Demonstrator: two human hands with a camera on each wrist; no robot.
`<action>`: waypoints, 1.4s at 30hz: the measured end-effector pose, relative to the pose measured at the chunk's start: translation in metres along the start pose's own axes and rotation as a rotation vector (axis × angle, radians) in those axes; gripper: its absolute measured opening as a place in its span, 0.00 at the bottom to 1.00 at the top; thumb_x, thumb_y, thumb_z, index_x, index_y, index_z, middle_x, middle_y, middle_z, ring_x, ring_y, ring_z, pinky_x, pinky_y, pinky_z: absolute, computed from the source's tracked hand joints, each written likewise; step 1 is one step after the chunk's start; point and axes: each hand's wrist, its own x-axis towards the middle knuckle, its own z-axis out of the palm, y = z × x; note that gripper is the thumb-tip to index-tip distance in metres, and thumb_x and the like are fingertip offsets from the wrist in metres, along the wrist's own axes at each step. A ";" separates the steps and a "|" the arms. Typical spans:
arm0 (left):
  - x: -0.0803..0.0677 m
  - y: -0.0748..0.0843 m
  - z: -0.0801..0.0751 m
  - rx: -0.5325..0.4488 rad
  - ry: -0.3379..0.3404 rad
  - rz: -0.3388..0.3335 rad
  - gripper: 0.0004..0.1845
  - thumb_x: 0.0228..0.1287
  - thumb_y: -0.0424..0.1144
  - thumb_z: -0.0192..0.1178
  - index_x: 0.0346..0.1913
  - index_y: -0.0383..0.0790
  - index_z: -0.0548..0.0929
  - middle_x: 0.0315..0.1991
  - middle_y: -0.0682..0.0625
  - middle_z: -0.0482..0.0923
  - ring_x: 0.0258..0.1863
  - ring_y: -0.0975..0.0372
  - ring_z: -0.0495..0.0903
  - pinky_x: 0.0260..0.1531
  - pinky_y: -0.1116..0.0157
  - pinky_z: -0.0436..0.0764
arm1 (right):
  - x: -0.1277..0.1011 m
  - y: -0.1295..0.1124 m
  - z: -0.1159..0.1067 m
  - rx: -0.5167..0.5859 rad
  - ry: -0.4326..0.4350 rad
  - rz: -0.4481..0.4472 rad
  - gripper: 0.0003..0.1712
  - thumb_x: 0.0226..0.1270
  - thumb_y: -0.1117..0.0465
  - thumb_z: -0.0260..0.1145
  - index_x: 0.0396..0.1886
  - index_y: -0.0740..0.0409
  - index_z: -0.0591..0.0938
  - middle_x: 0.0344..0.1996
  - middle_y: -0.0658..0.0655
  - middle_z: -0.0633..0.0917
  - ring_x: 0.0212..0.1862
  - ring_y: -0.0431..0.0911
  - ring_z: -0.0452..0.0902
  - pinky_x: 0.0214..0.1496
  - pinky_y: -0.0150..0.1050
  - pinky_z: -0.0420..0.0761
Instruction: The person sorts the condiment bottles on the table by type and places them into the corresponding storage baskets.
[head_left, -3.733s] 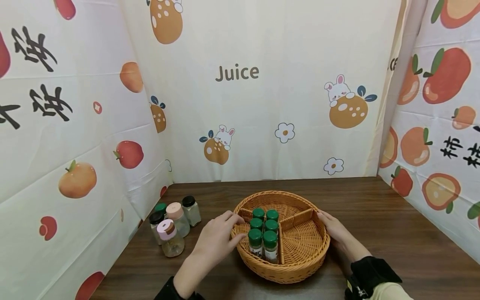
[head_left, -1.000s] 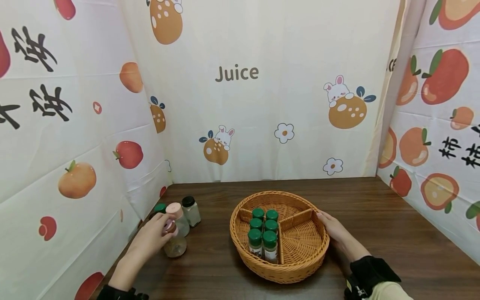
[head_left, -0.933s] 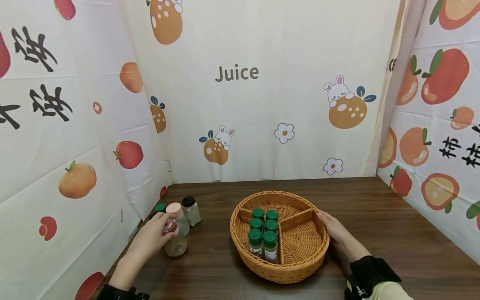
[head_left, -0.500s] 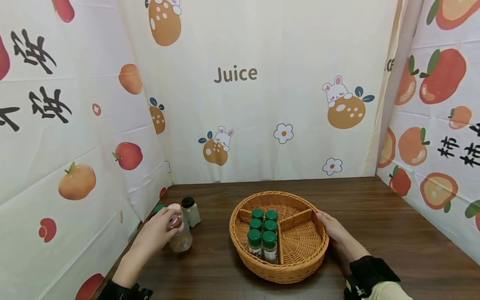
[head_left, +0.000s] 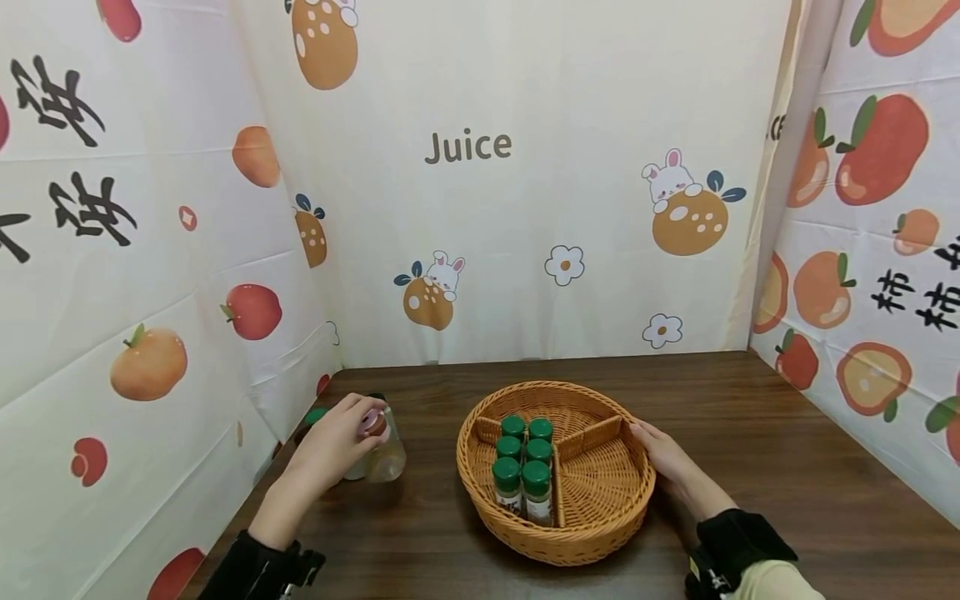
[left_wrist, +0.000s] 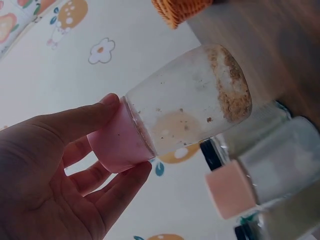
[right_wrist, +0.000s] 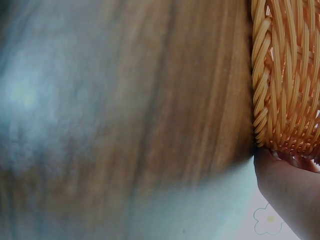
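Observation:
My left hand point(head_left: 330, 446) grips a clear spice jar point(head_left: 387, 461) by its pink cap point(left_wrist: 120, 142), thumb on one side and fingers on the other. In the left wrist view, brown granules gather at one end of this jar and specks cling to its wall. The jar overlaps other jars behind it in the head view. My right hand point(head_left: 670, 461) rests against the right side of a round wicker basket point(head_left: 551, 546), fingertips right at the rim. Several green-capped jars point(head_left: 507, 475) stand in two rows inside the basket's left compartment.
Behind the left hand stand more jars, partly hidden: one with a green lid point(head_left: 315, 415), one with a black lid point(head_left: 377, 397) and one with a peach lid point(left_wrist: 230, 190). Wicker dividers point(head_left: 590, 439) split the basket. Printed curtains point(head_left: 480, 217) border the dark wooden table point(head_left: 405, 542).
My left hand has left the basket's left rim, gripped the pink-capped jar and carried it rightward and farther back. My right hand stays at the basket.

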 end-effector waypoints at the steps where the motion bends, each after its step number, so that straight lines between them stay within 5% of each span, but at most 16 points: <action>1: 0.003 0.002 0.000 -0.002 -0.002 0.002 0.21 0.58 0.37 0.72 0.54 0.37 0.82 0.50 0.41 0.80 0.44 0.54 0.82 0.46 0.52 0.83 | 0.000 0.000 0.000 0.001 0.001 0.000 0.37 0.84 0.49 0.36 0.80 0.66 0.40 0.76 0.76 0.47 0.76 0.69 0.50 0.72 0.58 0.67; 25: 0.071 0.071 -0.004 0.009 -0.023 0.157 0.21 0.63 0.38 0.69 0.59 0.44 0.80 0.54 0.45 0.79 0.53 0.54 0.80 0.53 0.54 0.81 | 0.001 0.001 0.001 0.018 -0.008 -0.011 0.37 0.84 0.49 0.36 0.79 0.67 0.40 0.76 0.76 0.48 0.76 0.69 0.50 0.73 0.58 0.66; 42: 0.127 0.117 0.036 -0.076 -0.116 0.202 0.19 0.67 0.39 0.66 0.60 0.44 0.79 0.55 0.45 0.78 0.56 0.55 0.79 0.58 0.57 0.79 | 0.001 -0.001 0.001 0.050 -0.014 -0.003 0.37 0.84 0.50 0.36 0.79 0.67 0.39 0.77 0.76 0.46 0.77 0.70 0.48 0.74 0.59 0.64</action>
